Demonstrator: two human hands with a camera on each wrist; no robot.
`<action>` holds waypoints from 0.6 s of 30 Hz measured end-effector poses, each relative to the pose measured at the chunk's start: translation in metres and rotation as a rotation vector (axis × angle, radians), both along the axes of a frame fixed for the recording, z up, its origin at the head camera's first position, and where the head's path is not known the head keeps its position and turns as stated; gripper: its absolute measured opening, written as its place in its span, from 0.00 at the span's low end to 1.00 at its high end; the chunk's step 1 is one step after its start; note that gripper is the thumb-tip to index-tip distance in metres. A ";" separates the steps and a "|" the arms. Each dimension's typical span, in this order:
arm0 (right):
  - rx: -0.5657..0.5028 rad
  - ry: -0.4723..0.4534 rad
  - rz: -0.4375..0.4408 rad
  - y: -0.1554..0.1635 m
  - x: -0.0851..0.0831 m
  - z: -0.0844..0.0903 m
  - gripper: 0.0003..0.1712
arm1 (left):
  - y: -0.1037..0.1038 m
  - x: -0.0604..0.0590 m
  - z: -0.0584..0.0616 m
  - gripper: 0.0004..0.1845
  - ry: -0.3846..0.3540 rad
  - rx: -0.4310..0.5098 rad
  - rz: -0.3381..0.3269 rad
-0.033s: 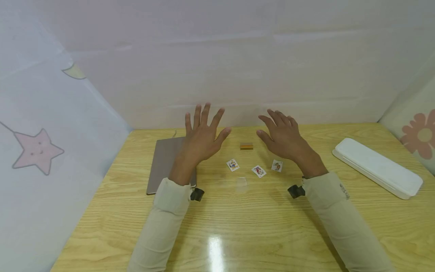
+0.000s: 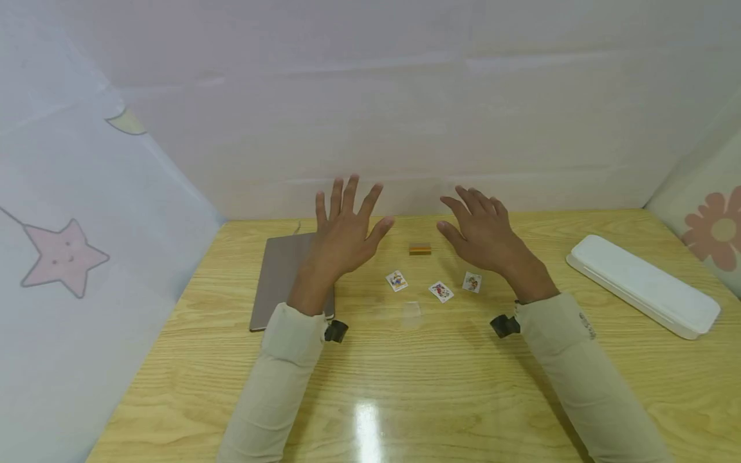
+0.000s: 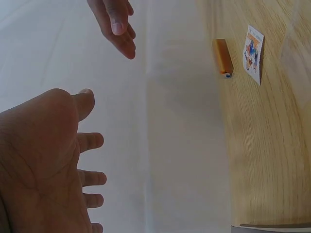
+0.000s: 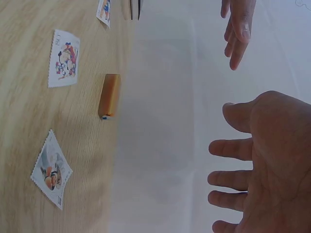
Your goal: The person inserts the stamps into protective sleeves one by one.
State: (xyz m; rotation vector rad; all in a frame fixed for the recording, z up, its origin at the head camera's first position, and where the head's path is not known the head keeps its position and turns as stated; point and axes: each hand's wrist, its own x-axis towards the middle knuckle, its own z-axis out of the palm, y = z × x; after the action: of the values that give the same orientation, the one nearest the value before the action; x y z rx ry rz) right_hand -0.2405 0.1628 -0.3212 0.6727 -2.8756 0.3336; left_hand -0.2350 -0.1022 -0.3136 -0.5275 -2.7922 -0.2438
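Both hands hover above the wooden table [image 2: 440, 386] with fingers spread and nothing in them. My left hand [image 2: 346, 228] is raised over the right edge of a flat grey book [image 2: 280, 270]. My right hand [image 2: 480, 231] hangs palm down just right of a small orange block [image 2: 420, 249]. Three small picture stamps [image 2: 396, 280], [image 2: 441, 291], [image 2: 471, 281] lie in a row in front of the block. The left wrist view shows my open palm [image 3: 43, 165], the block [image 3: 222, 58] and one stamp [image 3: 253, 47]. The right wrist view shows my right palm [image 4: 262, 165], the block [image 4: 110, 95] and stamps [image 4: 64, 59].
A long white closed case [image 2: 642, 284] lies at the right of the table. A small clear plastic piece [image 2: 411, 310] rests near the stamps. Pale fabric walls close in the table at the back and both sides.
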 end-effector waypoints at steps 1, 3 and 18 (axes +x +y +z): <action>0.000 0.000 0.000 0.000 0.000 0.000 0.33 | 0.000 0.000 0.000 0.34 0.001 0.000 -0.002; -0.006 -0.004 0.002 0.001 0.000 0.000 0.32 | 0.000 0.001 0.000 0.35 -0.003 -0.004 -0.002; -0.265 -0.083 0.194 -0.020 0.002 -0.013 0.09 | -0.010 0.042 0.005 0.12 -0.212 -0.088 -0.078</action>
State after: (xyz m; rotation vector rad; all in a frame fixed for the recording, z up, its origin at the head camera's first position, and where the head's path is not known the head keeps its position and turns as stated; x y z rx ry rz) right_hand -0.2386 0.1432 -0.3345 0.9048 -2.7727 0.7706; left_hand -0.1933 -0.1117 -0.3081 -0.6689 -3.0027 -0.2050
